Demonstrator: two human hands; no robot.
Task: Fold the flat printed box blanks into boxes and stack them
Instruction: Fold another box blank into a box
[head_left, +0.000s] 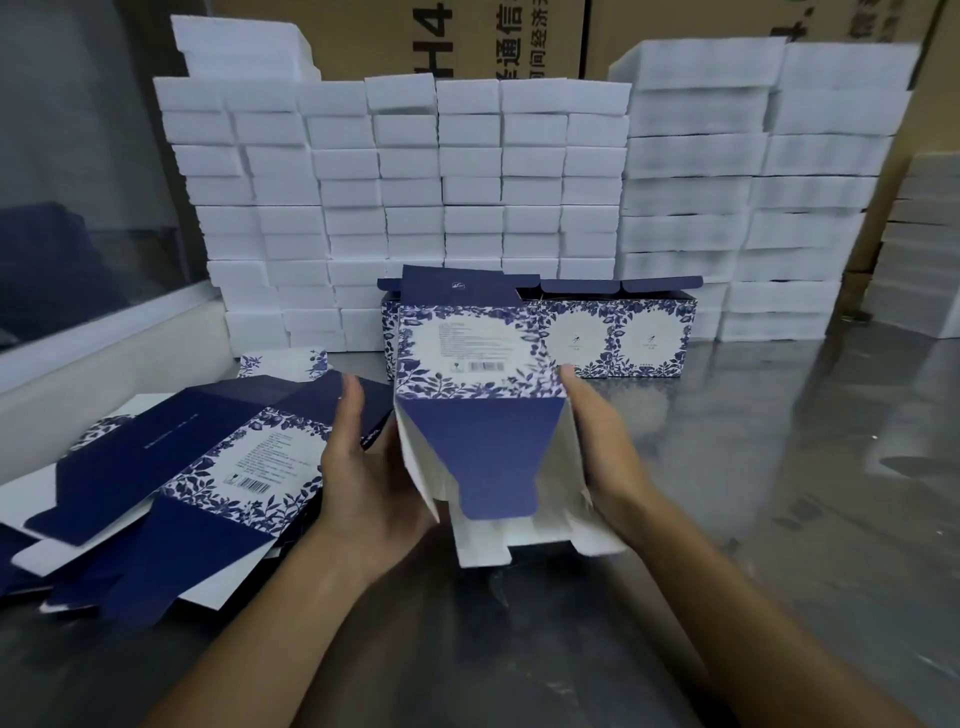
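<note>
At the centre of the frame both hands hold a half-formed box (480, 395) above the desk (779, 467). The left hand (363, 467) lies along the box's left wall, fingers fairly straight and pointing up the frame, palm against the card. The right hand (602, 441) cups the right wall, its thumb up near the printed floral face and the other fingers hidden behind the card. The box's barcode panel faces the camera; a dark blue flap hangs from it toward the lower frame, with white side flaps splayed open on either side and the lowest white flap close to the desk surface.

In the lower left of the frame a loose pile of flat blanks (171, 467) spreads out, its right edge just beside the left hand and its near edge close to the desk's lower left. Behind the held box, a row of finished boxes (618, 338) stands with lid flaps up, touching one another. Behind them a wall of white foam blocks (415, 182) fills the upper frame, with brown cartons (519, 36) above it. A pale ledge (104, 338) borders the desk at the left. The right and lower middle of the desk show bare, shiny metal.
</note>
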